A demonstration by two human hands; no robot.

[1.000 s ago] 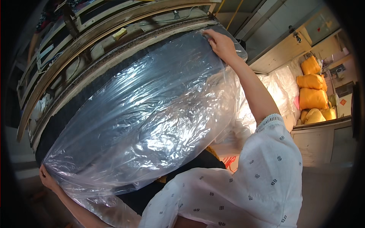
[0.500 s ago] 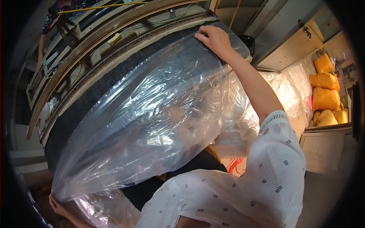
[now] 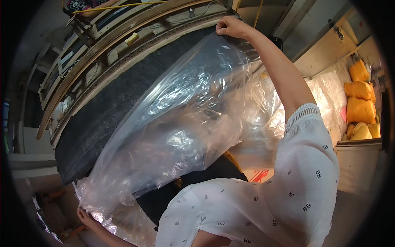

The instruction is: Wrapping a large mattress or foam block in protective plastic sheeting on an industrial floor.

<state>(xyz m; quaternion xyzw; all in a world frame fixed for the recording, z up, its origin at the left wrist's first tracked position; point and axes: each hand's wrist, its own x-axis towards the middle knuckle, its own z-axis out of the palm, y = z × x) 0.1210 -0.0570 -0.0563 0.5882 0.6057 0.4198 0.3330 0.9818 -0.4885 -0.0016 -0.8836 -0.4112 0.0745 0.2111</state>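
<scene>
A large clear plastic sheet [image 3: 177, 123] stretches between my two hands, creased and shiny. It lies partly over a black work surface [image 3: 111, 107] and hangs down toward my lap. My right hand [image 3: 231, 28] is closed on the sheet's far corner, at the far right end of the black surface. At the lower left, my left hand [image 3: 85, 216] pinches the sheet's near left end, just off the edge of the surface; some of its fingers are hidden. Much of the black surface's left and far part shows bare beside the sheet.
Behind the surface runs a long curved machine frame [image 3: 103, 47] with wooden rails; a small yellow block [image 3: 132, 39] rests on it. More plastic film [image 3: 325, 90] lies at the right, beside stacked orange bundles [image 3: 360, 109]. Part of another person [image 3: 88, 5] shows at the top left.
The sheet has come nearer to me, baring more of the black surface. My left hand has moved right with its end. My right hand has closed more tightly. The view has shifted slightly.
</scene>
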